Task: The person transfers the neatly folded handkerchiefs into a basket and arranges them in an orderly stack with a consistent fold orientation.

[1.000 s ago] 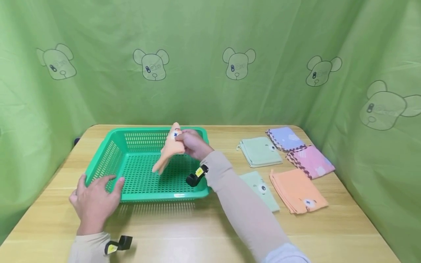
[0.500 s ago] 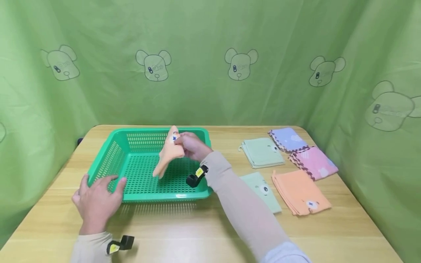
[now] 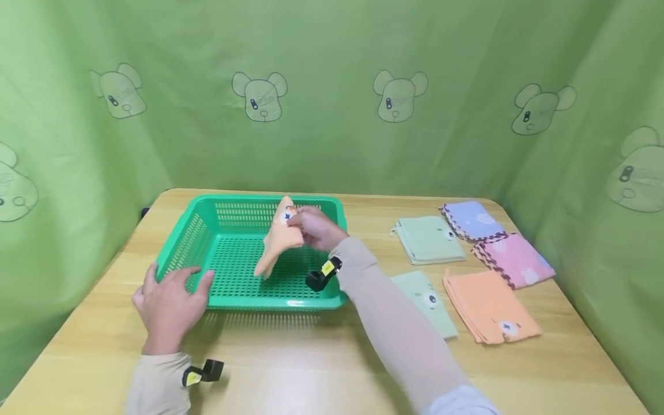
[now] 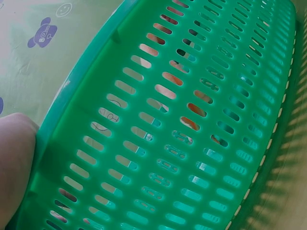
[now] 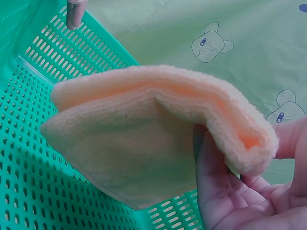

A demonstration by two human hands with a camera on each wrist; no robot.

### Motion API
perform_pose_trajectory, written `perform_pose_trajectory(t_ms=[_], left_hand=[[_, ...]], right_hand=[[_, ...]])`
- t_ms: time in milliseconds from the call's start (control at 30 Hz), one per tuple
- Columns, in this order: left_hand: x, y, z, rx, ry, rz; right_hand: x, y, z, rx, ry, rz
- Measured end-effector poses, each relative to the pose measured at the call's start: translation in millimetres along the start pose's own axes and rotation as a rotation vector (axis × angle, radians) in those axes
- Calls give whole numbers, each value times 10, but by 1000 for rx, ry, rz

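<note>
My right hand (image 3: 317, 228) pinches a folded orange towel (image 3: 282, 239) over the right half of a green plastic basket (image 3: 293, 302). In the right wrist view the towel (image 5: 129, 148) hangs in soft layers, with fingers (image 5: 211, 177) under it and its folds bent toward the palm. An embroidered eye shows near its top in the head view. My left hand (image 3: 171, 305) holds the basket at its near left corner, fingers over the rim. In the left wrist view, part of that hand (image 4: 17, 163) lies against the rim beside the slotted wall (image 4: 144, 120).
Right of the basket lie two folded light green towels (image 3: 430, 239), an orange towel (image 3: 490, 305), a blue one (image 3: 472, 219) and a pink one (image 3: 516, 259) with checked borders. A green curtain (image 3: 332, 132) surrounds the wooden table (image 3: 290, 369).
The head view has turned slightly left, so everything sits farther right in it. Both hands keep their holds on the towel and the basket, with little other movement.
</note>
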State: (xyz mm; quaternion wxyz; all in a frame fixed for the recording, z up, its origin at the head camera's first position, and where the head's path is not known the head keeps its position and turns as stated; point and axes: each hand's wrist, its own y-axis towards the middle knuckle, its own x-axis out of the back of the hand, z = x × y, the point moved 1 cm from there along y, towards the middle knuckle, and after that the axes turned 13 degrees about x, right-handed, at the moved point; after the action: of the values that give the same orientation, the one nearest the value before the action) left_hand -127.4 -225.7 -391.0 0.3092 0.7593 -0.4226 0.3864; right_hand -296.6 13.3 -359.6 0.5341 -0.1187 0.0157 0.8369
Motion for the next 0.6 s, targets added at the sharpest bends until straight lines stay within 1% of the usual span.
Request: perform_pose_trajectory(t_ms=[200, 300, 433, 600], left_hand=[[-7, -10, -28, 9, -3, 0], [-6, -13, -31, 8, -5, 0], [1, -8, -31, 6, -7, -5], [3, -5, -28, 9, -3, 3]], right_hand=[[11, -18, 8, -25, -2, -1], [-1, -17, -8, -28, -27, 26], [-35, -5, -30, -39, -86, 77], [-60, 9, -57, -62, -111, 87]])
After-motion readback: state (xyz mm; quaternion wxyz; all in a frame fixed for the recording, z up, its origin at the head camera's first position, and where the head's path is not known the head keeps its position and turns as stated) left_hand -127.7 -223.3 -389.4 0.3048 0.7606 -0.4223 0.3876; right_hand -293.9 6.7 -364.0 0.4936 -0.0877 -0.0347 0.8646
